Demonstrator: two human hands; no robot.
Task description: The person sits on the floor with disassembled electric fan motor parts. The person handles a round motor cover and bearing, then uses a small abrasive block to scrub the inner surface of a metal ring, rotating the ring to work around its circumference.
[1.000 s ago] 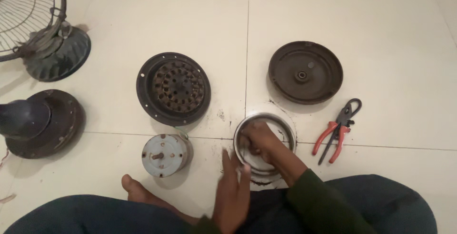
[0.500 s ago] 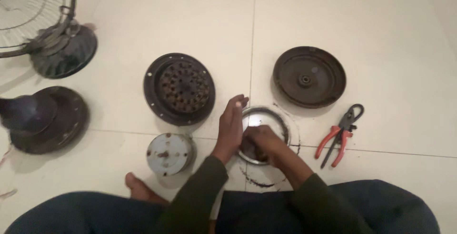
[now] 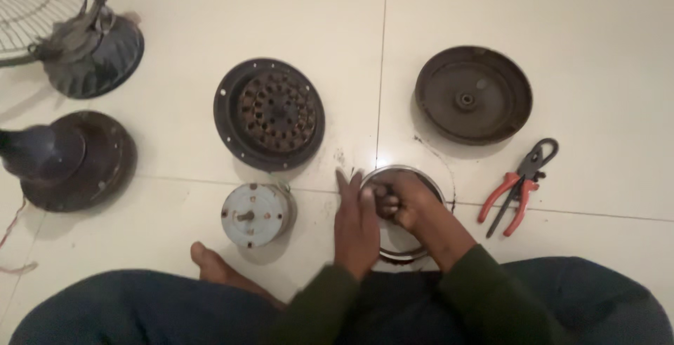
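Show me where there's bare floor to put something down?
Widest bare tile lies along the top, above the perforated disc and the dish cover. Another strip runs right of the pliers. It is crowded around the metal ring, where left hand and right hand work.

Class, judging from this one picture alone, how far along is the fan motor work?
Done: dark cover, perforated plate and small silver rotor lie apart on the tiles. In hand: left hand steadies the metal ring; right hand reaches inside it. Left: red pliers lie untouched; nothing is rejoined.
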